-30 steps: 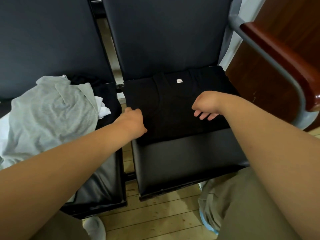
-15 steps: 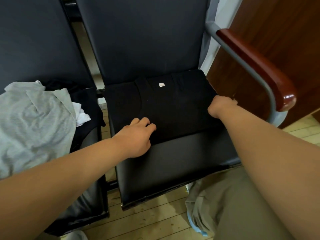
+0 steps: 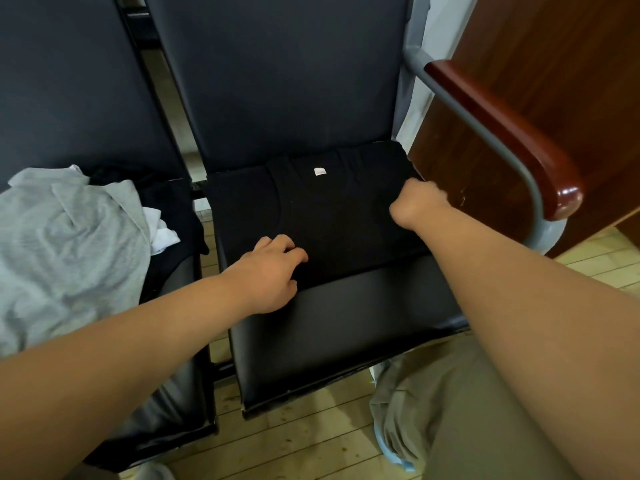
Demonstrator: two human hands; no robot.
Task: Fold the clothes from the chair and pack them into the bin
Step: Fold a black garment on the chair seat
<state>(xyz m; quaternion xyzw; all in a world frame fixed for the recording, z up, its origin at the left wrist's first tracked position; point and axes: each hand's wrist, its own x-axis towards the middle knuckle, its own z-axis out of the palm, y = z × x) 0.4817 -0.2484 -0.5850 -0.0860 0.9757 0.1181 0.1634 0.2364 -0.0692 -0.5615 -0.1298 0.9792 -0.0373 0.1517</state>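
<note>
1. The left hand lies on the near left corner of the black shirt, with its fingers loosely bent on the cloth and nothing visibly pinched.
2. The right hand is curled at the shirt's right edge. Its fingers are hidden and blurred, so I cannot tell whether it is grasping fabric.
3. The shirt sits folded into a flat rectangle at the back of the chair seat, with a white tag facing up.
4. I judge that this shirt is folded, or nearly so, but it has not yet been packed.
5. Still to fold are a rumpled grey garment, a white cloth and something dark, all heaped on the neighbouring seat.
6. A pale blue rim shows on the floor at the lower right, mostly covered by khaki cloth. It may be the bin, but what it holds cannot be made out.
</note>
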